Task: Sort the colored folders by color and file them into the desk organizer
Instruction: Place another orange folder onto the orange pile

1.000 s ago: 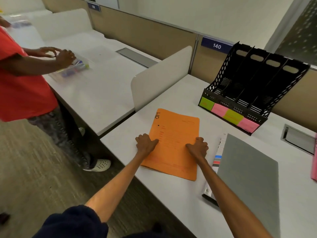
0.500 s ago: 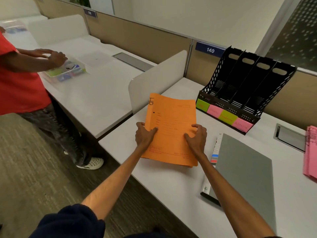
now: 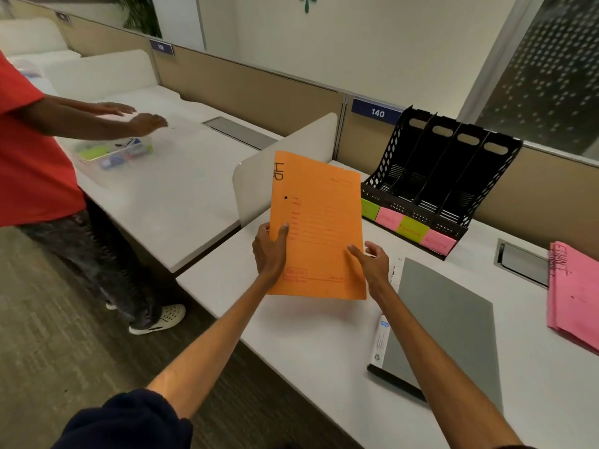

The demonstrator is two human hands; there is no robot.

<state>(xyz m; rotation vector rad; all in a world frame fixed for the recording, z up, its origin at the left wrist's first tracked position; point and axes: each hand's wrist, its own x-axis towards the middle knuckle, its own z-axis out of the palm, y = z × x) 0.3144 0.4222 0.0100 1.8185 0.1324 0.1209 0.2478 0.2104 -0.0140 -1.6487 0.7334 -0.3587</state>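
Held upright above counter's [image 3: 308, 338] left edge: orange paper folder [image 3: 319, 222], marked HR. Left hand [image 3: 270, 251] grips its lower left edge; right hand [image 3: 372, 265] pinches its lower right edge, thumb in front.

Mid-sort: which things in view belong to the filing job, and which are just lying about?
Job: orange folder, gripped by left hand, right hand at its edge; pink folders; black desk organizer.
Lying about: grey binder, probably; clear tray on the neighbouring desk; desk divider.
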